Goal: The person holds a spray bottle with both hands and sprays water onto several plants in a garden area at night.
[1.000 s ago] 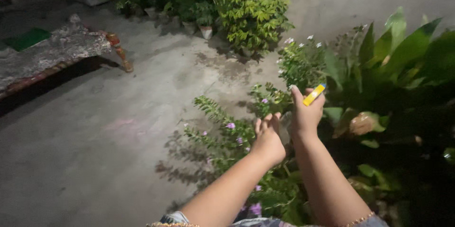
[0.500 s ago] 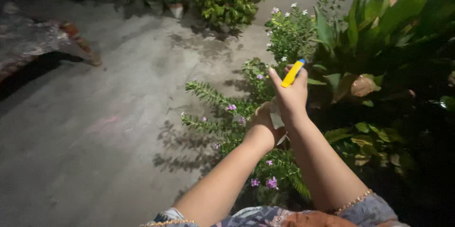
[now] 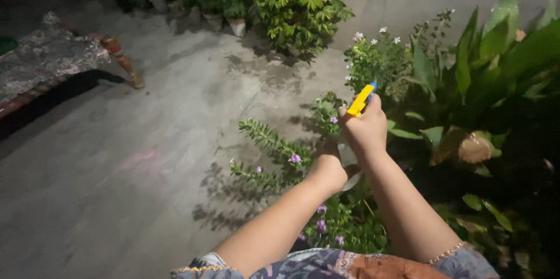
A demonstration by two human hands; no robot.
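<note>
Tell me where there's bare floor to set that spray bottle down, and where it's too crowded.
Bare concrete floor lies left of the purple-flowered plant, between it and the cot. More shows between the potted shrubs and the white-flowered plant. Right of the right hand and left hand, broad-leaved plants crowd everything.

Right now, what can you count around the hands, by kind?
Hands: 2, left hand and right hand
Yellow and blue spray bottle: 1, gripped by the right hand
Small pots by the far plants: 2 that show
Bench with a turned leg: 1
Total: 6; pots hidden under leaves are not counted.
</note>
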